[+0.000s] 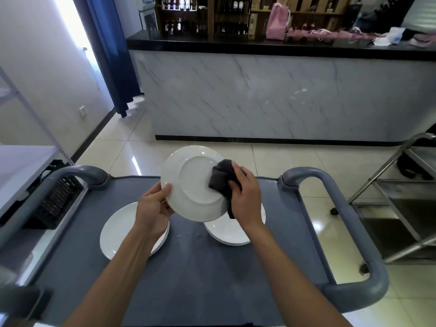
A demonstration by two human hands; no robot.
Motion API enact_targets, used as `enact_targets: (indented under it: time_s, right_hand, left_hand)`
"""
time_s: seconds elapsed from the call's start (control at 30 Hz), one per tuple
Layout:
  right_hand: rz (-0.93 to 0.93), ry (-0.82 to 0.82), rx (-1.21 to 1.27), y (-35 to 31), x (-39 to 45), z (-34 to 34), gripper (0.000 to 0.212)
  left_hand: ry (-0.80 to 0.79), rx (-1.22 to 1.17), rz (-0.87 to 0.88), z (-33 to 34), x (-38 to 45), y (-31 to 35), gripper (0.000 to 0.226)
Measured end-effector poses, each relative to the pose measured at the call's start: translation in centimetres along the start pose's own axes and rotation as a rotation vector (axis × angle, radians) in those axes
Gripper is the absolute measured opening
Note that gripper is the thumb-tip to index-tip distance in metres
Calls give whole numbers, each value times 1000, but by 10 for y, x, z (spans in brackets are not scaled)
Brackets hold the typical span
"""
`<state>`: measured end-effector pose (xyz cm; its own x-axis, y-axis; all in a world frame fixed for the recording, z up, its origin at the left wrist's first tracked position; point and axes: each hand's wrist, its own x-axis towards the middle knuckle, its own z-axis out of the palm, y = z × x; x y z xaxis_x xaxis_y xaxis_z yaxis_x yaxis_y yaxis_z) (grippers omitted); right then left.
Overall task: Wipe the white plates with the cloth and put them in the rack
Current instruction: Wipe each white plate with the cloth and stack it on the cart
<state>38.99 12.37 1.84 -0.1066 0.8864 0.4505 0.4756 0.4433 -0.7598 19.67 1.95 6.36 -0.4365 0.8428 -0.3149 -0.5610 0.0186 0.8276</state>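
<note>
A bar or restaurant service area — a marble-fronted counter (283, 95) with a black top, wooden shelves of bottles (203, 15) behind it, a grey service cart (203, 267) and steel trolley (405, 204) on tiled floor.

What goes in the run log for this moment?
wiping | left hand holds plate underside-up | right hand presses cloth

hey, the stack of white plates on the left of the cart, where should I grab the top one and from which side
Take the top plate of the left stack by its rim at the left or near edge, fingers slipped under the lip and thumb on top. It lies flat on the cart, and the left hand covers its far right side.
</note>
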Motion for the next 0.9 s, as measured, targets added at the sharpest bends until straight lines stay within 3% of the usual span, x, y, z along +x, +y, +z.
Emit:
enact_targets:
  time_s: [0.73,0.9]
  right_hand:
    - [-158,-242,-60,-64,20,37,47]
    - [-111,-209,-27,-64,30,38,46]
  left_hand:
    - [-130,362,138,3,1,-5,25]
    - [-146,337,146,-3,-1,-2,27]
